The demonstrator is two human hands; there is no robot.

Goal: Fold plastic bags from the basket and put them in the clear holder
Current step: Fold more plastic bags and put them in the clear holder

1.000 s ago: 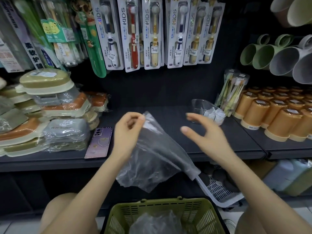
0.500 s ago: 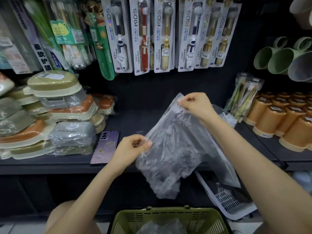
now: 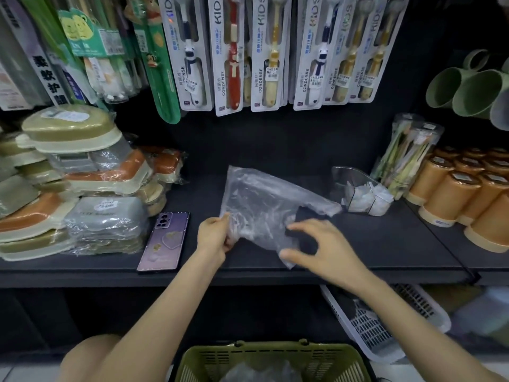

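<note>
The green basket [image 3: 275, 351] sits on the floor below the shelf [image 3: 385, 244], right under my arms, so the loose bags in it [image 3: 259, 372] are an easy reach down. Up on the shelf's front half, my left hand [image 3: 213, 238] pinches the near left edge of the plastic bag [image 3: 261, 199], I think to anchor it so it doesn't slide on the dark board. My right hand [image 3: 327, 249] is unclenched, fingers spread and arched over the bag's near right corner. The thumb tip is at the plastic, but it grips nothing. The bag lies spread and crumpled mid-shelf because I need a flat surface to smooth and crease it, and it isn't folded yet. Further back, on the shelf's right side, the clear holder [image 3: 355, 186] has its open mouth tilted toward me and folded white bags [image 3: 366, 198] already inside.
</note>
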